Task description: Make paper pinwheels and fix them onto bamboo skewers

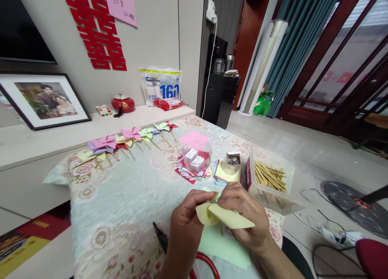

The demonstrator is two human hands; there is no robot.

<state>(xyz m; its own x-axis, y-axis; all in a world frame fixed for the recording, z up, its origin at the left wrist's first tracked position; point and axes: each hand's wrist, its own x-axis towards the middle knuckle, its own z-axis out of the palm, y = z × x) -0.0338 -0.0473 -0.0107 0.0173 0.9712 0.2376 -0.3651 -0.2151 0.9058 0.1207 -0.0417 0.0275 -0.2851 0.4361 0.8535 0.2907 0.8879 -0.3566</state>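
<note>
My left hand (186,214) and my right hand (247,216) are closed together on a pale yellow paper pinwheel (232,218), its paper curled over. The tip of a thin wooden stick (214,197) shows between my fingers; the exact grip at the centre is hidden. Under my hands lies pale green paper (222,246). Partly behind my left forearm are scissors with red handles (209,263) and dark blades. Just beyond my hands, a small box of metal pins (233,161) sits on a stack of coloured paper squares (222,178).
Finished pinwheels (130,133) lie in a row along the table's far left edge. A clear round container with small white boxes (195,159) rests on coloured paper, near a pink sheet (194,139). A plastic bin (280,200) of wooden sticks (269,176) stands at the right.
</note>
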